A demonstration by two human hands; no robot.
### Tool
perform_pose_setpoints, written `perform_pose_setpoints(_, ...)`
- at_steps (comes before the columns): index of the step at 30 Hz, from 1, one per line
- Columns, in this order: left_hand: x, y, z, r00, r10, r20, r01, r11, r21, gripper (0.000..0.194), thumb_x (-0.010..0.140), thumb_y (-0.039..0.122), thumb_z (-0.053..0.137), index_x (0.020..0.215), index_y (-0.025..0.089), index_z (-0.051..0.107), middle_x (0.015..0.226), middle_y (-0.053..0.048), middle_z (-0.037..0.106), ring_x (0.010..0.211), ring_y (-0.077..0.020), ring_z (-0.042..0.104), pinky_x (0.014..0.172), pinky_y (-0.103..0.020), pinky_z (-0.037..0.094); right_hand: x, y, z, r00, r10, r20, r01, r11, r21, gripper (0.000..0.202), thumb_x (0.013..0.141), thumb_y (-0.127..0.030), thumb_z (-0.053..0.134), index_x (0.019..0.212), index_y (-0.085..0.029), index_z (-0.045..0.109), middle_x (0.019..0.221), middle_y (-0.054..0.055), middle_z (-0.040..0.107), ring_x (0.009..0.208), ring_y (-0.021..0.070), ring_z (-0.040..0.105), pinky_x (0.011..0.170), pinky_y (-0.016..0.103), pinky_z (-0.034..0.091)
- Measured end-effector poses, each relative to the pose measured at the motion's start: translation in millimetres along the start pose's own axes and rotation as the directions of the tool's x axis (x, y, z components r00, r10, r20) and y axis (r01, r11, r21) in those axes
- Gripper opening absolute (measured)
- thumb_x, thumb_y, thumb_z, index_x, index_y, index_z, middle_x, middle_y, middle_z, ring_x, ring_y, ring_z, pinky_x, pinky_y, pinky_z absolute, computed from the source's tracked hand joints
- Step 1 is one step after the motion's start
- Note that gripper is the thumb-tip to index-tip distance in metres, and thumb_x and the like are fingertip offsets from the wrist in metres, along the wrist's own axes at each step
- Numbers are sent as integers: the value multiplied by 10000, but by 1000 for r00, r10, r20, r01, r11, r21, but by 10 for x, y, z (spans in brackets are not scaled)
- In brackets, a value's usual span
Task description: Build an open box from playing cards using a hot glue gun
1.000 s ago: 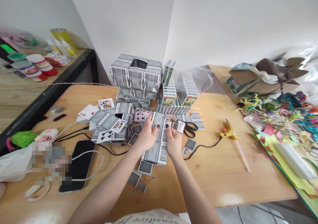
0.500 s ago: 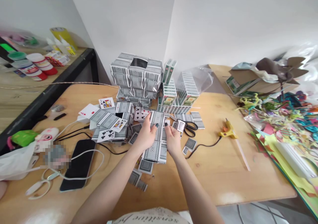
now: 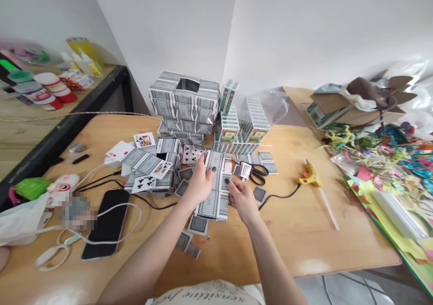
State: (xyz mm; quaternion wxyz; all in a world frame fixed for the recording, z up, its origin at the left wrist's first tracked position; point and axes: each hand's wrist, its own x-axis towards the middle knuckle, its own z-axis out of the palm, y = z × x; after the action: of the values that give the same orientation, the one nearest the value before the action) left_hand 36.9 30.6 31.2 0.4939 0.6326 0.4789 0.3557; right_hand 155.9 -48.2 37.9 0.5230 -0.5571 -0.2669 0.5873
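A long, box-like piece made of grey-backed playing cards (image 3: 209, 201) lies tilted in front of me. Wrapped round its left side is my left hand (image 3: 199, 183), thumb on top. My right hand (image 3: 241, 196) is closed at its right edge, thumb and curled fingers pinching a card flap there; the fingertips are partly hidden. Beyond it stands a stacked structure of folded cards (image 3: 184, 99) with a square opening on top. Black scissors (image 3: 259, 174) lie just past my right hand. Loose card pieces (image 3: 198, 225) lie under the near end of the box-like piece.
Green card boxes (image 3: 255, 120) are stacked behind. Face-up cards (image 3: 144, 184) spread at left, near a black phone (image 3: 106, 224) with a white cable. A yellow glue gun (image 3: 309, 176) lies at right with its cord. Colourful scraps (image 3: 389, 160) heap at the far right.
My right hand has slid slightly down and right along the edge, its fingers curling more. The left hand keeps its hold, and the box-like piece has hardly moved.
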Motion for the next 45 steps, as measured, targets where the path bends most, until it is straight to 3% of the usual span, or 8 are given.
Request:
perform_pose_setpoints(14, -2, 67, -19, 1000, -30, 1, 29, 994, 105, 545, 812, 140, 410, 1337, 144, 266, 1377, -138, 346, 1306, -218, 264, 1079, -418, 206, 37, 132, 107, 970, -141, -199, 108, 980, -167, 348, 732, -514, 519, 650, -179, 473, 479, -77, 313, 396, 66, 260, 387, 208, 203)
perform_pose_setpoints(24, -12, 77, -24, 1000, 1, -6, 0, 992, 123, 543, 804, 146, 420, 1327, 142, 273, 1366, -151, 340, 1308, -233, 256, 1078, -428, 202, 62, 140, 128, 959, -168, -230, 120, 970, -209, 368, 733, -499, 514, 575, -187, 400, 496, -58, 344, 448, 72, 279, 413, 207, 198)
perform_pose_setpoints(31, -22, 65, -33, 999, 44, -7, -43, 991, 127, 538, 792, 155, 436, 1309, 159, 289, 1361, -139, 348, 1300, -236, 269, 1076, -429, 209, 66, 122, 148, 966, -140, -217, 101, 979, -179, 376, 709, -502, 529, 555, -194, 379, 484, -62, 340, 444, 74, 289, 415, 210, 195)
perform_pose_setpoints(39, -2, 73, -32, 999, -49, -16, 50, 998, 44, 497, 836, 207, 416, 1313, 155, 286, 1350, -134, 390, 1263, -220, 342, 1055, -403, 253, 44, 48, 133, 988, 0, -156, 7, 999, 40, 361, 683, -526, 569, 630, -208, 406, 470, -93, 248, 389, 64, 225, 367, 198, 169)
perform_pose_setpoints(42, -17, 120, -41, 998, -58, -25, 57, 998, -21, 448, 851, 288, 427, 1280, 186, 350, 1319, -102, 437, 1232, -215, 388, 1044, -375, 274, 9, -27, 140, 986, -92, -138, 96, 995, 23, 362, 716, -529, 536, 615, -209, 402, 472, -89, 254, 404, 70, 225, 380, 198, 190)
perform_pose_setpoints(45, -45, 178, -48, 998, -40, -53, 34, 993, -116, 415, 878, 386, 363, 1247, 203, 413, 1295, -71, 473, 1230, -203, 393, 1048, -356, 272, -44, -148, 193, 970, -228, -78, 220, 971, -97, 348, 773, -523, 474, 639, -206, 421, 537, -65, 340, 470, 84, 313, 441, 197, 289)
